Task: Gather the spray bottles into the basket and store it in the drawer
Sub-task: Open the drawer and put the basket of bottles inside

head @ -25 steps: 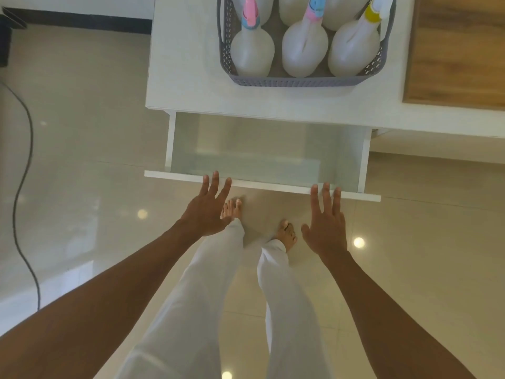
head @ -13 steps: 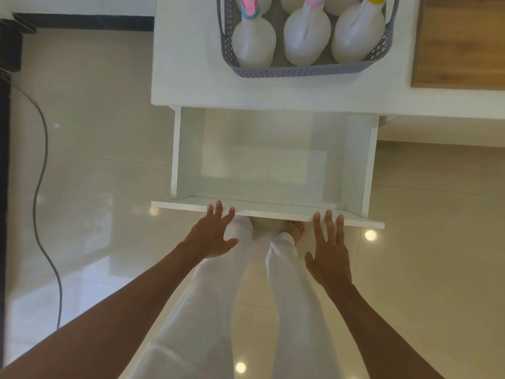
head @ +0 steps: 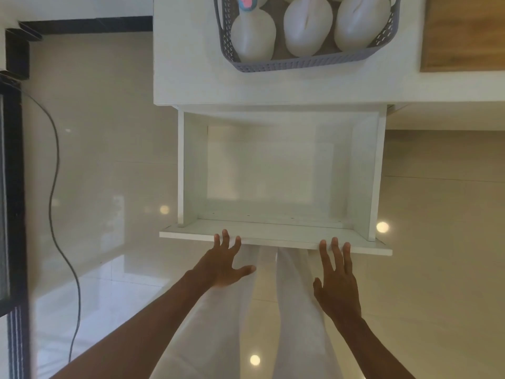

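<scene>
A grey perforated basket [head: 295, 64] stands on the white cabinet top [head: 188, 64] and holds several white spray bottles [head: 252, 36]; the leftmost shows a pink and blue nozzle. Below it a white drawer [head: 366, 173] is pulled far out, and nothing lies inside it. My left hand [head: 221, 261] has its fingers spread, with the fingertips at the drawer's front panel [head: 273, 240]. At the same panel further right, my right hand [head: 337, 280] rests its fingertips with fingers apart. Neither hand holds anything.
A wooden board [head: 464, 34] lies on the top to the right of the basket. A dark cable [head: 56, 165] trails over the glossy tiled floor at the left, beside a black frame [head: 16, 187]. My white trousers [head: 287, 310] are under the drawer front.
The drawer has slid out much further towards me, with both hands staying at its front panel. The camera has shifted, so the basket sits higher in view.
</scene>
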`<control>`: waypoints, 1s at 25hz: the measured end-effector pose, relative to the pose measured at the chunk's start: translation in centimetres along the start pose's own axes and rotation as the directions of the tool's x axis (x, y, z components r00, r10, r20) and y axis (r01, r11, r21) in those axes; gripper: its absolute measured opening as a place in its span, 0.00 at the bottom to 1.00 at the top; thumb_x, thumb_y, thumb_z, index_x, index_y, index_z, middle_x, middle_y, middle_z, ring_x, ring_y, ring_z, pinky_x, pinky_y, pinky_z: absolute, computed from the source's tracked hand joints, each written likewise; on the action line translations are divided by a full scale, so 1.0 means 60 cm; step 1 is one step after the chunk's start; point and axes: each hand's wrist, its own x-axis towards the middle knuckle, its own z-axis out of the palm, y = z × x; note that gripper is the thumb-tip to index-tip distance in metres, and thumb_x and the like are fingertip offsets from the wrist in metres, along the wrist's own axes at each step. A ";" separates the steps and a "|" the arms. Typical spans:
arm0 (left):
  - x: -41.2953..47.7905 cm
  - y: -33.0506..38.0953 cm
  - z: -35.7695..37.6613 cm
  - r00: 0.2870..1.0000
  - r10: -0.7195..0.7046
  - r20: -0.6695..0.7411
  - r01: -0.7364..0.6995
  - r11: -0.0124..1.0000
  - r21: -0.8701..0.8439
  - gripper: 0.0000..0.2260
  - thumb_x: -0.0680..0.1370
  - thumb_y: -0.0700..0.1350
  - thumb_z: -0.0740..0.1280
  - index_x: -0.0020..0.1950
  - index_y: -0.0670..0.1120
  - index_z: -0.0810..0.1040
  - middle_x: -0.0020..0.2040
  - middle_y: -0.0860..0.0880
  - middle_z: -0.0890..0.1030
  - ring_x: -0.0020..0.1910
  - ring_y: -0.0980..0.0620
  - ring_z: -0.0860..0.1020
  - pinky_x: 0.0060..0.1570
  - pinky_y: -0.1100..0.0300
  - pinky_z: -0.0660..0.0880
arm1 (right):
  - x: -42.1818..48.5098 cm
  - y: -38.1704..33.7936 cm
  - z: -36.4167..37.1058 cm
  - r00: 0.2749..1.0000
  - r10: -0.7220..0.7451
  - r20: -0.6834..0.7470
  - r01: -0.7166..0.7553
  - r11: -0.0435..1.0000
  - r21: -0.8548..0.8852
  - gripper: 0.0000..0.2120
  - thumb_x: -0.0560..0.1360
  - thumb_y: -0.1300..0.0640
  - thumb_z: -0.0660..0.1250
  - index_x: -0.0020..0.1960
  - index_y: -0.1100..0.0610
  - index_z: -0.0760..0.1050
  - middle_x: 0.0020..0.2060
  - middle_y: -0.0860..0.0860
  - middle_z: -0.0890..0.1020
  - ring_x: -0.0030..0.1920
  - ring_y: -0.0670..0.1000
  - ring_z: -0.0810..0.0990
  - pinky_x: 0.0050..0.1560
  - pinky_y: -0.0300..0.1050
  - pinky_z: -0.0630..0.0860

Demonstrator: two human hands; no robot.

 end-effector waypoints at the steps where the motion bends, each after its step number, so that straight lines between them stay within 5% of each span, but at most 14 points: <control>1: -0.002 -0.001 0.004 1.000 0.002 0.005 -0.002 1.000 -0.011 0.44 0.75 0.72 0.55 0.81 0.52 0.41 0.80 0.43 0.33 0.80 0.40 0.36 0.77 0.42 0.57 | 0.001 -0.001 0.002 1.000 -0.002 -0.012 0.002 1.000 -0.001 0.45 0.71 0.65 0.69 0.82 0.54 0.51 0.82 0.56 0.49 0.81 0.60 0.40 0.63 0.54 0.79; 6: 0.002 -0.002 -0.009 0.999 0.003 0.032 -0.002 0.999 -0.036 0.42 0.75 0.73 0.54 0.81 0.53 0.45 0.81 0.43 0.35 0.80 0.40 0.39 0.77 0.41 0.56 | 0.007 -0.001 0.001 0.998 0.039 -0.050 -0.042 0.998 -0.042 0.40 0.71 0.62 0.72 0.80 0.54 0.60 0.80 0.56 0.59 0.81 0.61 0.51 0.67 0.61 0.75; 9: 0.005 -0.011 -0.060 0.999 0.008 0.040 -0.004 0.995 -0.103 0.38 0.76 0.72 0.55 0.81 0.55 0.53 0.82 0.45 0.49 0.81 0.42 0.51 0.78 0.44 0.53 | 0.031 -0.012 -0.030 0.981 0.080 -0.175 -0.093 0.994 -0.064 0.24 0.73 0.54 0.70 0.69 0.51 0.76 0.69 0.52 0.77 0.72 0.59 0.70 0.70 0.61 0.66; 13: 0.002 -0.016 -0.198 0.981 0.051 -0.187 -0.104 0.952 -0.287 0.29 0.78 0.63 0.63 0.76 0.53 0.68 0.76 0.48 0.69 0.73 0.47 0.71 0.75 0.52 0.64 | 0.126 -0.043 -0.147 0.891 0.160 -0.426 -0.053 0.967 0.250 0.10 0.76 0.55 0.69 0.56 0.56 0.83 0.53 0.56 0.85 0.56 0.60 0.82 0.61 0.57 0.73; 16: 0.001 0.001 -0.341 0.838 -0.050 -0.543 -0.243 0.857 -0.454 0.19 0.79 0.55 0.67 0.68 0.50 0.78 0.68 0.48 0.78 0.63 0.52 0.79 0.66 0.66 0.66 | 0.232 -0.069 -0.282 0.762 0.233 -0.604 0.099 0.880 0.465 0.07 0.77 0.63 0.68 0.53 0.63 0.82 0.48 0.60 0.85 0.49 0.60 0.83 0.56 0.51 0.76; 20: 0.003 0.012 -0.531 0.584 -0.283 -0.760 -0.533 0.573 -0.623 0.10 0.80 0.48 0.67 0.58 0.46 0.81 0.56 0.45 0.83 0.51 0.45 0.83 0.60 0.45 0.79 | 0.367 -0.116 -0.475 0.626 0.434 -0.648 0.250 0.675 0.694 0.14 0.75 0.55 0.65 0.56 0.61 0.81 0.48 0.52 0.84 0.46 0.46 0.79 0.49 0.34 0.76; 22: 0.010 0.016 -0.610 0.545 -0.356 -0.759 -0.590 0.481 -0.649 0.10 0.79 0.47 0.66 0.58 0.46 0.80 0.53 0.48 0.82 0.46 0.48 0.81 0.53 0.46 0.82 | 0.424 -0.138 -0.544 0.639 0.450 -0.624 0.264 0.634 0.727 0.19 0.74 0.51 0.64 0.58 0.61 0.79 0.49 0.49 0.81 0.48 0.45 0.77 0.54 0.37 0.76; 25: 0.030 0.037 -0.698 0.612 -0.384 -0.692 -0.558 0.411 -0.721 0.13 0.79 0.48 0.66 0.61 0.46 0.80 0.53 0.50 0.80 0.51 0.51 0.79 0.45 0.57 0.82 | 0.497 -0.161 -0.609 0.716 0.393 -0.577 0.153 0.718 0.679 0.21 0.78 0.48 0.63 0.64 0.61 0.76 0.53 0.49 0.78 0.53 0.48 0.76 0.62 0.44 0.74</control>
